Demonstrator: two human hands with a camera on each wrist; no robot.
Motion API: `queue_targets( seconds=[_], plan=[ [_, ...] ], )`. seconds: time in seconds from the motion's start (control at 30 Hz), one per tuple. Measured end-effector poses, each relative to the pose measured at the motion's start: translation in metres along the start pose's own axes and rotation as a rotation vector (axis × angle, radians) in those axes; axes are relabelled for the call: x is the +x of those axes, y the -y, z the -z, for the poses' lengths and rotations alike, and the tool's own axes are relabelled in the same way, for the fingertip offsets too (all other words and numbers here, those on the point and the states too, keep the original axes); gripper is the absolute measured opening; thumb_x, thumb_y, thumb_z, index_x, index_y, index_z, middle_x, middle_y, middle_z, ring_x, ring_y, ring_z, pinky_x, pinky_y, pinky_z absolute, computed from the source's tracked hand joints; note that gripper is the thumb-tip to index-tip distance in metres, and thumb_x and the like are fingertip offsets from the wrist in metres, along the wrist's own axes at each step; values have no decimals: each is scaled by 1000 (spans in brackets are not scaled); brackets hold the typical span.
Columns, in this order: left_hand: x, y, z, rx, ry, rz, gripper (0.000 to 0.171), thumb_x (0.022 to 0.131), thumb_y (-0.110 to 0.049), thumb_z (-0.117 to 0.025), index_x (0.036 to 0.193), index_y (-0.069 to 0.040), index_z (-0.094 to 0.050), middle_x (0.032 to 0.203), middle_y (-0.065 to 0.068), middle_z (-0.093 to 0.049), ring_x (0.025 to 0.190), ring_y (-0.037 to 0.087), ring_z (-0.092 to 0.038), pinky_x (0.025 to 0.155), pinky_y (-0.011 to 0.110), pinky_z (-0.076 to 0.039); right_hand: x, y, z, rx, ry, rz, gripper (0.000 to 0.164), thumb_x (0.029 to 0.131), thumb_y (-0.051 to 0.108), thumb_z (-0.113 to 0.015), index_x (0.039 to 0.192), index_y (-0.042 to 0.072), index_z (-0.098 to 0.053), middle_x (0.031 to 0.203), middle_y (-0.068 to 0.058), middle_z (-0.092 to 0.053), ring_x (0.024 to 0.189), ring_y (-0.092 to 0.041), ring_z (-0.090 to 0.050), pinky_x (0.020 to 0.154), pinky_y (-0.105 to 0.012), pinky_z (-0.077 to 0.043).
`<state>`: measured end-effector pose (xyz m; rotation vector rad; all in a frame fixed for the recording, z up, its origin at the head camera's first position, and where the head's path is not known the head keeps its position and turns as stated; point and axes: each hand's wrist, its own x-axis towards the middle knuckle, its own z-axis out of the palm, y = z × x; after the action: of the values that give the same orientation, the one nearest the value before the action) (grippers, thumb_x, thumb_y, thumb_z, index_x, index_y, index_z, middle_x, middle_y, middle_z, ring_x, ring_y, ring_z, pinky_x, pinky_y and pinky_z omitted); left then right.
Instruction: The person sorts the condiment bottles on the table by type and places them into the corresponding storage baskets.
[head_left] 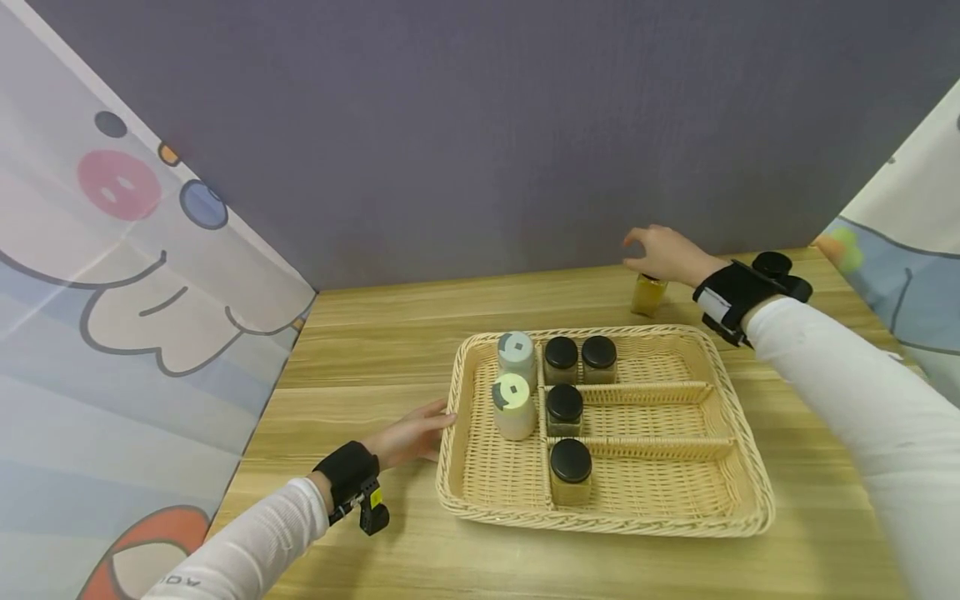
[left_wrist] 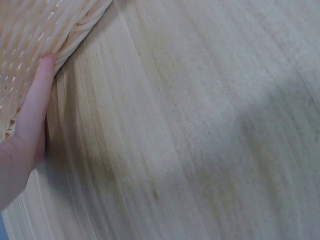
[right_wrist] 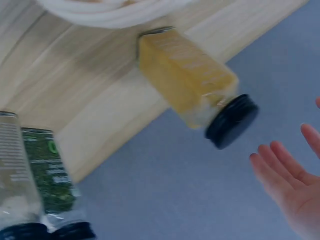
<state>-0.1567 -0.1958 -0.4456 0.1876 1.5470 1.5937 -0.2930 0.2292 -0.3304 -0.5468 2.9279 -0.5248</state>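
A square spice jar (right_wrist: 185, 75) of yellow contents with a black lid stands near the table's back edge. My right hand (head_left: 666, 252) is just above the jar, its fingers loosely bent with nothing in them; in the right wrist view a gap shows between fingertips and lid. A pale wicker basket (head_left: 600, 523) lies in front. My left hand (head_left: 408, 433) touches its left side with extended fingers; in the left wrist view one finger (left_wrist: 37, 95) lies along the weave. Inside the basket are two pale-topped containers (head_left: 514, 408) and several black-lidded jars (head_left: 564, 404).
Two more jars, one pale (right_wrist: 17, 175) and one with green herbs (right_wrist: 47, 170), stand beyond my right wrist. Dividers (head_left: 645, 394) split the basket into compartments. A grey wall (head_left: 480, 150) rises behind the wooden table (head_left: 375, 342), with printed cloth (head_left: 97, 275) at the sides.
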Motion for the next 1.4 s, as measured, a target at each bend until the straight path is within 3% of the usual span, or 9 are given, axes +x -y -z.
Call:
queue_targets(
  seconds=[0.47, 0.97, 1.4],
  plan=[
    [3, 2, 1, -5, -10, 4, 59, 96, -27, -37, 143, -14, -5, 138, 19, -31, 120, 31, -38, 88, 50, -40, -7, -16, -8, 22, 27, -55, 43, 87, 14, -52, 122, -8, -42, 116, -35, -39, 103, -45, -39, 77, -51, -37],
    [3, 3, 3, 0, 13, -9, 58, 97, -25, -34, 143, -12, -3, 138, 20, -31, 120, 31, -39, 88, 50, -41, -3, -30, -22, 7, -11, -28, 37, 83, 4, -57, 115, -12, -47, 103, -32, -48, 94, -43, -44, 77, -50, -39],
    [3, 3, 1, -23, -18, 7, 56, 96, -23, -35, 143, -13, -6, 138, 20, -31, 119, 30, -39, 87, 49, -41, -5, -30, -25, -25, -38, -23, 36, 82, 2, -59, 113, -12, -48, 101, -32, -51, 93, -43, -46, 77, -51, -40]
  ],
)
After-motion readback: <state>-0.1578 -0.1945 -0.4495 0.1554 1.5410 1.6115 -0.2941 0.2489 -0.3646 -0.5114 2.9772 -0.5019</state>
